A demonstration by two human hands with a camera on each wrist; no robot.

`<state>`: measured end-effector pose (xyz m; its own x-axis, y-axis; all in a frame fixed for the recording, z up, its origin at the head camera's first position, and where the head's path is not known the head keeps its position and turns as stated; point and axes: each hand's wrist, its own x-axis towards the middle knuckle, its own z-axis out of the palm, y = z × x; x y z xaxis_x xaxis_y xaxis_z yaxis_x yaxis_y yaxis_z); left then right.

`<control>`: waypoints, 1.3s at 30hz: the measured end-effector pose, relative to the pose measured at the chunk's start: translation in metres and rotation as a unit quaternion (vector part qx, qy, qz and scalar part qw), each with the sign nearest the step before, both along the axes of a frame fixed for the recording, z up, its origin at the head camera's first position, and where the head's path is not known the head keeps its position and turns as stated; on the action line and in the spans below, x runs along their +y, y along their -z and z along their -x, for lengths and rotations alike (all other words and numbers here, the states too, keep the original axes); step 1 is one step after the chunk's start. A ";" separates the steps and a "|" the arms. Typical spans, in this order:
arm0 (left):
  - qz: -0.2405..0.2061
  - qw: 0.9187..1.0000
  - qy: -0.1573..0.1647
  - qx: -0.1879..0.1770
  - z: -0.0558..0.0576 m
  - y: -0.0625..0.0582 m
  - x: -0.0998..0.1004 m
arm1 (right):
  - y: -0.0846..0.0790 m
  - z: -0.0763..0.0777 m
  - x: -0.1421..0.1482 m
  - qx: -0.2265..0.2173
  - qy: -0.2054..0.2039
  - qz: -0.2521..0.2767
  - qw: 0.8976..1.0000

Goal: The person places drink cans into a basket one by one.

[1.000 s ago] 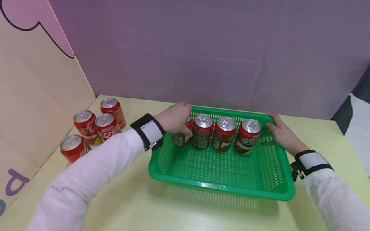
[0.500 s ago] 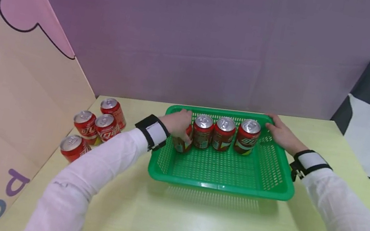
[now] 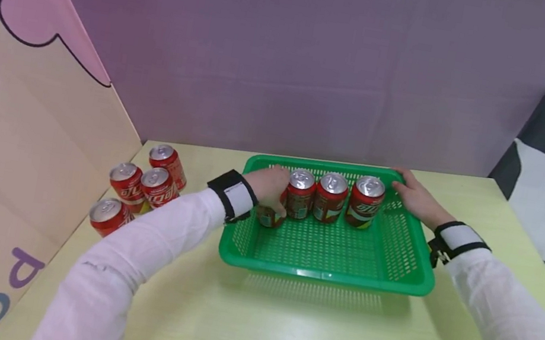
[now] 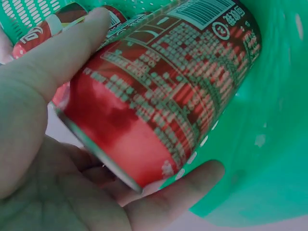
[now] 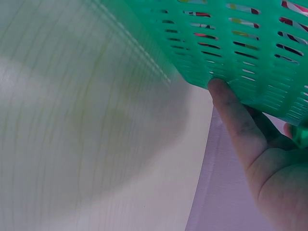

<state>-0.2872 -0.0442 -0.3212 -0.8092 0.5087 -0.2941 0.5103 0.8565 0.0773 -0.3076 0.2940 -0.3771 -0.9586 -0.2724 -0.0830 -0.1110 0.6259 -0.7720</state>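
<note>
In the head view my left hand is over the left end of a green plastic basket, gripping a red soda can. The left wrist view shows the thumb along one side of that can and a finger along the other, its silver rim towards the palm. Beside it three more red cans stand in a row: one next to it, a middle one and a right one. My right hand holds the basket's back right corner; in the right wrist view a finger presses its perforated outer side.
Several more red cans stand grouped on the pale wooden table, left of the basket. A purple backdrop rises behind the table, and a printed panel stands along its left edge.
My left hand has moved slightly right and towards me, bringing its can a little closer to the front of the basket. The right hand and basket have stayed nearly still.
</note>
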 end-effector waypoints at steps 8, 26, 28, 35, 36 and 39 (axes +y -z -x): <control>-0.106 0.993 -0.043 0.038 0.013 -0.031 -0.034 | 0.001 0.002 0.001 0.001 -0.002 0.002 1.000; -0.112 0.936 -0.299 0.148 0.058 0.004 -0.178 | 0.000 0.002 -0.001 -0.001 -0.003 0.001 1.000; -0.101 0.932 -0.314 0.149 0.056 0.009 -0.187 | -0.001 0.001 -0.002 -0.001 -0.003 0.002 1.000; -0.095 0.921 -0.351 0.139 0.025 0.012 -0.193 | 0.005 0.003 0.003 0.004 0.002 -0.001 1.000; -0.093 0.920 -0.353 0.144 0.020 0.013 -0.193 | 0.005 0.003 0.003 0.003 0.002 -0.001 1.000; -0.096 0.916 -0.350 0.170 0.004 0.017 -0.192 | 0.004 0.004 0.003 0.005 0.001 -0.001 1.000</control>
